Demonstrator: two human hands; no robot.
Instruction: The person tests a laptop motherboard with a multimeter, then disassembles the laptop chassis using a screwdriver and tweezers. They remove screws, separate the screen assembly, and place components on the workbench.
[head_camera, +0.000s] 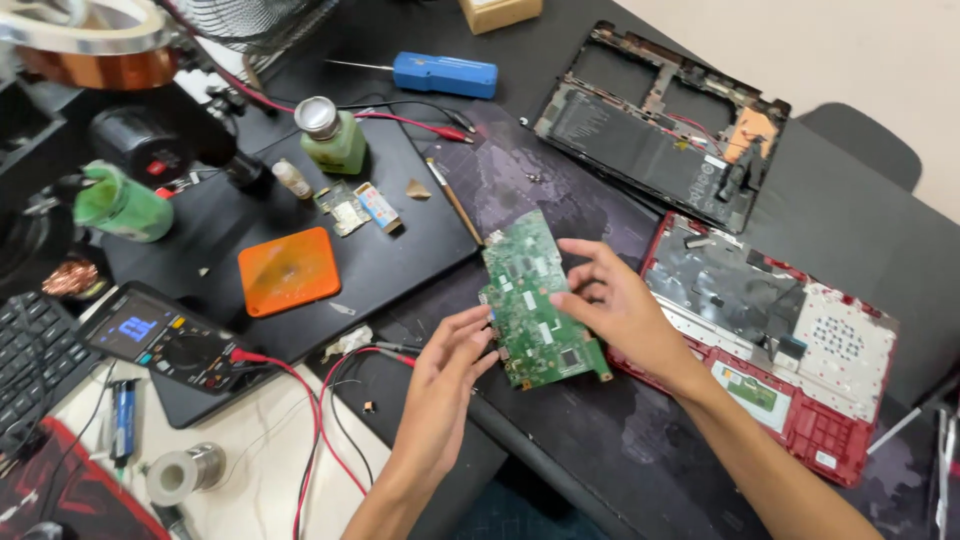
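Near the middle of the frame both hands hold a green rectangular circuit board (538, 302), tilted above the dark work mat (560, 200). The left hand (445, 372) comes up from the lower centre, its fingertips pinching the board's left edge. The right hand (618, 310) reaches in from the lower right, fingers curled over the board's right edge, thumb below (its underside is hidden). Just right of the board lies an opened red laptop base (790, 340); a black laptop shell (660, 130) sits at the upper right. To the left rest an orange square pad (288, 270), a black multimeter with red leads (165, 340) and a green bottle (335, 135); a blue screwdriver (440, 75) lies at the top
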